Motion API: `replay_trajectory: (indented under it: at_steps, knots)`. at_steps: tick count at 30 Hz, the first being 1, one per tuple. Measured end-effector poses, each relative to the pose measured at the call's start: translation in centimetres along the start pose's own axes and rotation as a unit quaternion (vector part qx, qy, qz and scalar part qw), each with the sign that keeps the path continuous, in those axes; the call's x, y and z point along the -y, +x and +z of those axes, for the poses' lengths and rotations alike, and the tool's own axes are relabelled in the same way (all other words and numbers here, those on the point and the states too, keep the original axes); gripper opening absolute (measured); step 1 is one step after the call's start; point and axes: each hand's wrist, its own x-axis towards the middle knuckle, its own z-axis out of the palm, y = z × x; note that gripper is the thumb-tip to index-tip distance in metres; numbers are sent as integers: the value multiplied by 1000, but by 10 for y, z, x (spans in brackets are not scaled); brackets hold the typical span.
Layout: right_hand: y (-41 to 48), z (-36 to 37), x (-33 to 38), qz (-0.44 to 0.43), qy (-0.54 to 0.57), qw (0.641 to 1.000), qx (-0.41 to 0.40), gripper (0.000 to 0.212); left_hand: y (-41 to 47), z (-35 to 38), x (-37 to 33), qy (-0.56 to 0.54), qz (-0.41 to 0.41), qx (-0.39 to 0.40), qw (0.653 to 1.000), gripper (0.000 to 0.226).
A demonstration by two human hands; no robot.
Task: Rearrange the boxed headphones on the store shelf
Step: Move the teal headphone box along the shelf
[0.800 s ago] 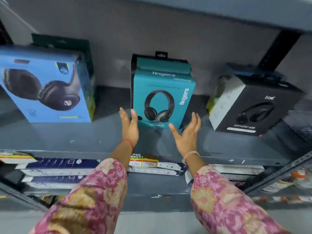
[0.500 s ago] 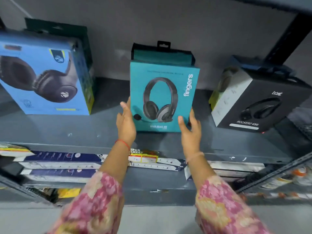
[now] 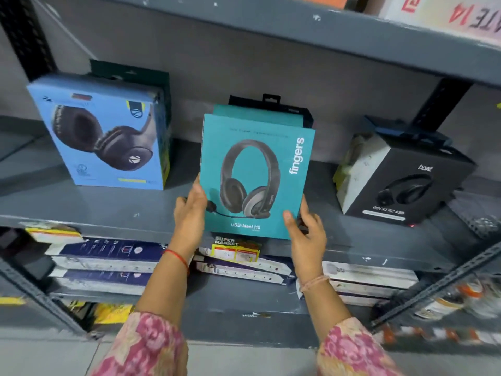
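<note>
A teal "fingers" headphone box (image 3: 254,175) is held upright at the middle of the grey shelf (image 3: 108,210), its lower edge past the shelf's front lip. My left hand (image 3: 189,215) grips its lower left side. At the lower right corner my right hand (image 3: 306,232) clasps it, thumb on the front face. Behind it stand another teal box (image 3: 257,115) and a black one with a hang tab (image 3: 271,100). A light blue headphone box (image 3: 108,134) stands at the left. A black and white boat box (image 3: 401,180) sits turned at the right.
A dark green box (image 3: 130,74) stands behind the blue one. The shelf below holds flat white and navy packs (image 3: 108,256) and a supermarket price tag (image 3: 235,248). An upper shelf (image 3: 298,28) hangs overhead, and a black upright post (image 3: 439,104) rises at the right.
Both hands went from open below the teal box to gripping its lower sides. The box has come forward, away from the boxes behind it, and toward the shelf's front edge.
</note>
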Motion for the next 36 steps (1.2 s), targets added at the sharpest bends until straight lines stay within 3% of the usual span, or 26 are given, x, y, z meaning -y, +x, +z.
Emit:
replay_trajectory:
  at_steps: [2, 5, 10, 17, 24, 31, 34, 36]
  knots:
    - [-7, 10, -3, -6, -6, 1000, 28, 53, -16, -19, 3, 69, 55, 3, 996, 49]
    - [-17, 42, -6, 1, 8, 996, 91, 53, -28, -66, 16, 114, 98, -20, 988, 64]
    - [-45, 130, -3, -7, -7, 983, 181, 51, -34, -166, 29, 136, 100, -82, 982, 84]
    - [-84, 283, 6, -32, -28, 964, 262, 49, -4, -305, 46, 92, 65, -223, 968, 67]
    - [-91, 399, 6, -16, -73, 973, 218, 42, 46, -370, 41, 105, 49, -283, 952, 49]
    - [-84, 421, 3, 16, -102, 980, 167, 46, 67, -380, 45, 119, 35, -288, 950, 52]
    - [-84, 419, 7, 43, -70, 979, 186, 49, 63, -382, 47, 115, 40, -277, 953, 66]
    - [-88, 406, 8, 30, -69, 973, 216, 57, 53, -367, 48, 164, 55, -325, 930, 86]
